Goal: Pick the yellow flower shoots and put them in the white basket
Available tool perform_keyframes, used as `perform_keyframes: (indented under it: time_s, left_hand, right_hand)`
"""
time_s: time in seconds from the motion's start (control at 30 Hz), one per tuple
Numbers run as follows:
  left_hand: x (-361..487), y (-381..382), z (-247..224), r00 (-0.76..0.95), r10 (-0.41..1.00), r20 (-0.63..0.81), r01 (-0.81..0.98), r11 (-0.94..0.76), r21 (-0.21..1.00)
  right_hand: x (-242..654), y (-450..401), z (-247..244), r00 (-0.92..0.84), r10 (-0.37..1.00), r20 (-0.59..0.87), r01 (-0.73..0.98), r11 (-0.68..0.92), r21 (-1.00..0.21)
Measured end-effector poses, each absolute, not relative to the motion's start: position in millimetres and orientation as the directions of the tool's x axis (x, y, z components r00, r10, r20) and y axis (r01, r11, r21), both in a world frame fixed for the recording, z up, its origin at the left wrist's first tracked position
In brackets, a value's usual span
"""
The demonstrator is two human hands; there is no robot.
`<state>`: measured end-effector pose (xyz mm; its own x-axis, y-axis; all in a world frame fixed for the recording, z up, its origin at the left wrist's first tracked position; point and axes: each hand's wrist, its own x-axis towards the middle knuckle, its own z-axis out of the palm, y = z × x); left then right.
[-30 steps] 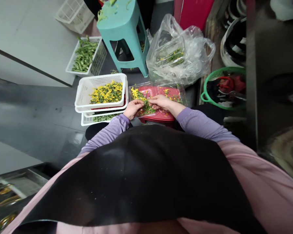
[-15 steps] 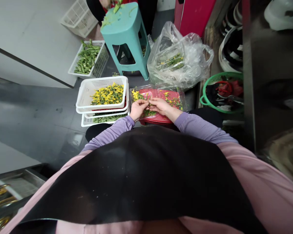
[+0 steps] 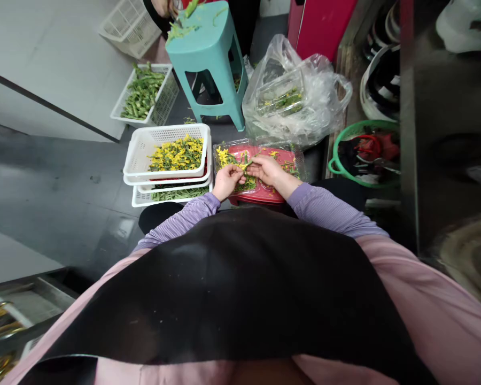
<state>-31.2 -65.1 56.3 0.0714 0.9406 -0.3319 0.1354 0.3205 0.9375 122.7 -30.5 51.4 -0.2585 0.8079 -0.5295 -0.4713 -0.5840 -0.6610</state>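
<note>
My left hand (image 3: 227,181) and my right hand (image 3: 268,171) meet above a clear plastic box (image 3: 234,143). A thin green sprig (image 3: 249,163) with a yellow flower end is pinched between the fingers of my right hand. My left hand's fingertips close on its flower end. Beneath my hands, the box's left half holds yellow-flowered sprigs (image 3: 224,156) and green stems. Looser bits lie in its other half, over a red stool (image 3: 260,199). To the left of my left hand, a white basket (image 3: 139,155) holds many yellow-flowered sprigs (image 3: 176,155).
Other white baskets (image 3: 138,199) sit under the flower basket. A turquoise stool (image 3: 208,43) stands ahead, with another person's hand (image 3: 162,6) beside it. A plastic bag (image 3: 324,101) holds a clear box. Right of it is a green basin (image 3: 336,155); a basket of green stalks (image 3: 160,115) is far left.
My hands have drawn slightly apart, and more of the sprig shows between them. The other person's hand has shifted left at the turquoise stool.
</note>
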Motion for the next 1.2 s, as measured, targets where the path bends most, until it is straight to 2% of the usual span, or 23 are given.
perform_keyframes:
  time_s: [0.13, 0.27, 0.33, 0.4, 0.47, 0.5, 0.57, 0.67, 0.83, 1.03, 1.2]
  left_hand:
    - [-33, -65, 67, 0.082, 0.921, -0.381, 0.041, 0.379, 0.924]
    - [-37, -62, 76, 0.130, 0.905, -0.406, -0.093, 0.418, 0.903]
    - [-40, -60, 78, 0.165, 0.884, -0.437, -0.152, 0.460, 0.875]
    - [-41, -60, 80, 0.208, 0.849, -0.485, -0.197, 0.522, 0.830]
    - [-43, -60, 81, 0.258, 0.817, -0.516, -0.238, 0.572, 0.785]
    - [-43, -60, 81, 0.280, 0.806, -0.521, -0.258, 0.586, 0.768]
    - [-45, -60, 81, 0.306, 0.798, -0.520, -0.294, 0.598, 0.746]
    - [-47, -59, 79, 0.284, 0.803, -0.524, -0.314, 0.594, 0.741]
    - [-47, -59, 77, 0.216, 0.824, -0.524, -0.141, 0.558, 0.818]
    - [-44, -58, 84, 0.229, 0.847, -0.480, -0.034, 0.500, 0.866]
    - [-50, -59, 82, 0.369, 0.821, -0.435, -0.046, 0.484, 0.874]
  right_hand:
    - [127, -27, 53, -0.208, 0.804, -0.557, -0.362, -0.593, -0.719]
    - [127, -27, 49, -0.169, 0.859, -0.484, -0.106, -0.504, -0.857]
    - [127, -28, 46, -0.149, 0.930, -0.337, -0.007, -0.342, -0.940]
    - [128, -29, 42, -0.184, 0.981, -0.061, 0.118, -0.039, -0.992]
    - [129, -30, 39, -0.310, 0.931, 0.196, 0.271, 0.283, -0.920]
    - [129, -31, 37, -0.385, 0.887, 0.253, 0.336, 0.390, -0.857]
    - [130, -32, 35, -0.491, 0.831, 0.260, 0.430, 0.491, -0.758]
    - [130, -35, 32, -0.557, 0.804, 0.209, 0.469, 0.512, -0.719]
    - [131, -40, 33, -0.532, 0.843, 0.076, 0.442, 0.353, -0.825]
    - [133, -41, 36, -0.502, 0.863, 0.051, 0.240, 0.196, -0.951]
    - [132, -41, 42, -0.600, 0.799, 0.030, 0.088, 0.103, -0.991]
